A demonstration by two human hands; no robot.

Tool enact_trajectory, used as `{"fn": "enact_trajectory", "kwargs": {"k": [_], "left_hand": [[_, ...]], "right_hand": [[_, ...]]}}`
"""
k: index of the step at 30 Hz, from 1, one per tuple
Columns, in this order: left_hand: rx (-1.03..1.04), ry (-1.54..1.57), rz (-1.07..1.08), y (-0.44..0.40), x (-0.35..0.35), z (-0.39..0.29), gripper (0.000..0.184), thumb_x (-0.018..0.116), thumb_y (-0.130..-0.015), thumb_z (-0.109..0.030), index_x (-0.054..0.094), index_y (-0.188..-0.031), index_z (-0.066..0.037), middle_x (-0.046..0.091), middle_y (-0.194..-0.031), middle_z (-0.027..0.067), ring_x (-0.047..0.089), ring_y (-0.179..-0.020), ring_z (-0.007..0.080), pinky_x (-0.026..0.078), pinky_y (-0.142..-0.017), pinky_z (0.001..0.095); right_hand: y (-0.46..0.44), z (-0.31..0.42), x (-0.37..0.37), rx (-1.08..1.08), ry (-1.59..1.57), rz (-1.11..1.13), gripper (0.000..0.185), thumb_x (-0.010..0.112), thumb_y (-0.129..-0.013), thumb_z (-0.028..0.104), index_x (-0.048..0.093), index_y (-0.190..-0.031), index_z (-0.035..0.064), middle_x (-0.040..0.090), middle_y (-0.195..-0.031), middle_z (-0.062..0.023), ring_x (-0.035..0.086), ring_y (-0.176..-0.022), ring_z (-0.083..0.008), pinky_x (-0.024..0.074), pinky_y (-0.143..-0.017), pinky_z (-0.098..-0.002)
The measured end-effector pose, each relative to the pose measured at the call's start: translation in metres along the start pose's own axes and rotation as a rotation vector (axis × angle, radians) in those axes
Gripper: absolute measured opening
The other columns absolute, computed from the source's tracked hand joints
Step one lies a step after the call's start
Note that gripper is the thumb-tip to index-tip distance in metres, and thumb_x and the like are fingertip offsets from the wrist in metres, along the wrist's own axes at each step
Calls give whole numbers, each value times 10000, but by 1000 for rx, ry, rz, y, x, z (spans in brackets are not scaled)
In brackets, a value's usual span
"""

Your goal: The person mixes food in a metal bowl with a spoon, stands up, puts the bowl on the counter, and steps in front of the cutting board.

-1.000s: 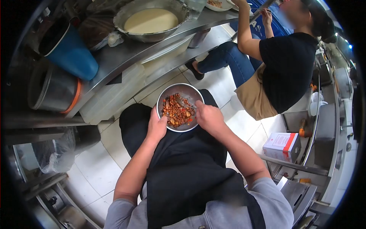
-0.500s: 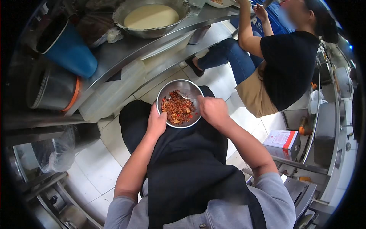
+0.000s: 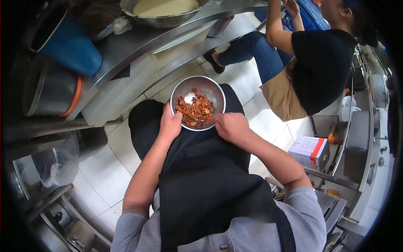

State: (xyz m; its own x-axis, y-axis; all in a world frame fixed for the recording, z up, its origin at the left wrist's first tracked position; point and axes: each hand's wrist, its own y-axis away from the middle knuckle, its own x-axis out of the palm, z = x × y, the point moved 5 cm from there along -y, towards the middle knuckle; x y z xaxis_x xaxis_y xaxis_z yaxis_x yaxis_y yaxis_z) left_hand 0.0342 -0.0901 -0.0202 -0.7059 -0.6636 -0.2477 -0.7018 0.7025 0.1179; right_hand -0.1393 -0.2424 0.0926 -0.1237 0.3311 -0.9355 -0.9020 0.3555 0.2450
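Note:
A steel mixing bowl [image 3: 216,93] rests on my lap over a black apron [image 3: 201,193]. Inside lies a reddish-brown mix [image 3: 194,107] that looks like peanuts or beans with red bits and paler pieces. My left hand [image 3: 170,126] grips the bowl's left rim, thumb over the edge. Closed around a spoon's handle, my right hand [image 3: 232,127] is at the bowl's lower right. The metal spoon [image 3: 200,121] reaches into the mix near the front wall, its tip partly covered by food.
A steel counter [image 3: 138,44] ahead bears a large bowl of pale batter [image 3: 166,8] and a blue bucket [image 3: 75,48]. Another person [image 3: 321,75] sits at the front right. A red-and-white tin [image 3: 308,151] stands right, and a plastic bag [image 3: 58,161] hangs left.
My right hand has brought the spoon from the bowl's far side down to its near side, uncovering bare metal. The view has shifted slightly.

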Motion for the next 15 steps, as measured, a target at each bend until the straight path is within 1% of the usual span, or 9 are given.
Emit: {"fn": "enact_trajectory", "kwargs": {"k": [2,3,6,7,10,14,15], "left_hand": [[-48,28,1,1,0,-4,585,552,-903,-64,541,-1484,9,601,-1447,261,570,-1380,411,427,-1187,461],[-48,27,2,1,0,-4,585,552,-903,-64,541,-1484,9,601,-1447,261,570,-1380,411,427,-1187,461],[-36,29,-22,4,-2,-5,583,560,-901,-68,548,-1479,10,608,-1437,259,575,-1371,411,429,-1184,459],[-32,26,-18,4,-2,-6,581,563,-902,-71,550,-1477,11,610,-1434,258,577,-1367,410,432,-1182,457],[-13,31,-16,2,-2,-8,576,568,-903,-79,554,-1471,17,614,-1428,256,581,-1362,408,435,-1178,454],[-12,39,-8,4,-2,-8,563,568,-907,-86,557,-1459,22,617,-1416,254,584,-1359,400,434,-1177,450],[-18,35,-6,4,-2,-6,563,568,-907,-86,557,-1459,22,617,-1416,254,584,-1359,400,434,-1177,450]], "right_hand": [[-5,-4,9,23,61,41,180,616,-963,205,759,-1035,121,743,-755,-164,758,-729,-376,601,-692,-530],[-6,-5,3,38,38,-7,159,618,-957,189,749,-1003,113,739,-752,-171,754,-730,-383,599,-685,-531],[-7,-16,-2,46,34,-52,144,616,-953,189,730,-958,101,731,-745,-183,746,-728,-395,592,-685,-545],[-8,-18,-2,46,31,-51,144,616,-953,189,730,-958,101,731,-745,-183,746,-728,-395,592,-685,-545],[-13,-25,-1,128,23,34,193,614,-966,189,754,-1079,119,763,-862,-192,745,-818,-411,591,-751,-554],[-11,-20,-8,148,19,3,178,617,-963,187,754,-1060,128,765,-876,-182,743,-839,-412,588,-771,-558],[-11,-18,-8,121,-20,-19,149,627,-951,181,734,-1018,102,747,-831,-193,743,-822,-415,587,-767,-559]]}}
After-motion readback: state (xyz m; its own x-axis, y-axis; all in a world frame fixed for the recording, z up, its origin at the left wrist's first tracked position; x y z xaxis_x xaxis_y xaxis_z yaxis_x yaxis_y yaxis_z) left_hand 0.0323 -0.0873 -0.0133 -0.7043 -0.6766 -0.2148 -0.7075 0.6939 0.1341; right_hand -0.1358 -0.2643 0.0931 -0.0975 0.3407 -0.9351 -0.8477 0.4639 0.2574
